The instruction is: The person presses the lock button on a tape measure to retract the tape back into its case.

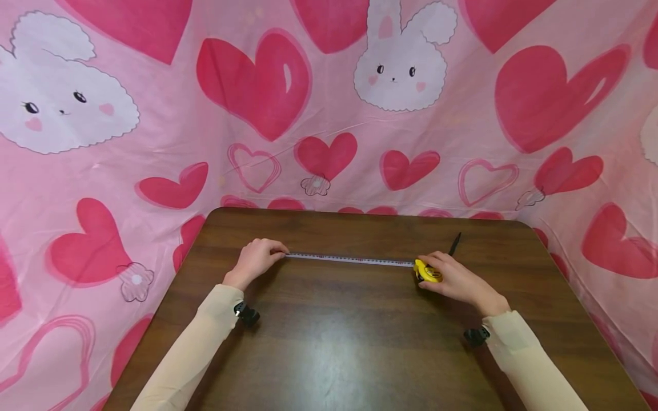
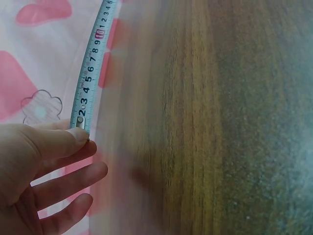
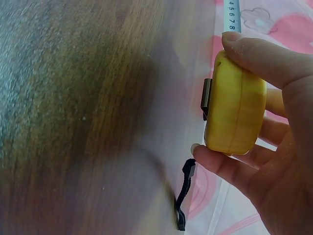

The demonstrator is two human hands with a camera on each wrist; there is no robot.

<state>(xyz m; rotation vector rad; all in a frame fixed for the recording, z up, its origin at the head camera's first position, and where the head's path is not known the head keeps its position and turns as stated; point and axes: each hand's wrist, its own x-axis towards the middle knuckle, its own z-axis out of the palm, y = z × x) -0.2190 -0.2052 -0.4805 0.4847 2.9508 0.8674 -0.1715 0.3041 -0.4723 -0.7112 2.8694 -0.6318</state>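
Observation:
A yellow tape measure (image 1: 426, 271) is gripped in my right hand (image 1: 460, 279), above the brown table. The thumb lies on top by the blade's outlet, with fingers around the case, in the right wrist view. Its metal blade (image 1: 349, 260) stretches straight across to my left hand (image 1: 257, 260). There the thumb and a finger pinch the blade's end, while the other fingers stand apart from it in the left wrist view. A black strap (image 3: 183, 198) shows below the case in the right wrist view.
The brown wooden table (image 1: 329, 325) has rounded far corners. Pink cloth (image 1: 329, 114) with hearts and rabbits hangs behind and at both sides. A slim dark piece (image 1: 454, 244) shows just beyond my right hand; whether it is the strap I cannot tell. Each wrist carries a black camera.

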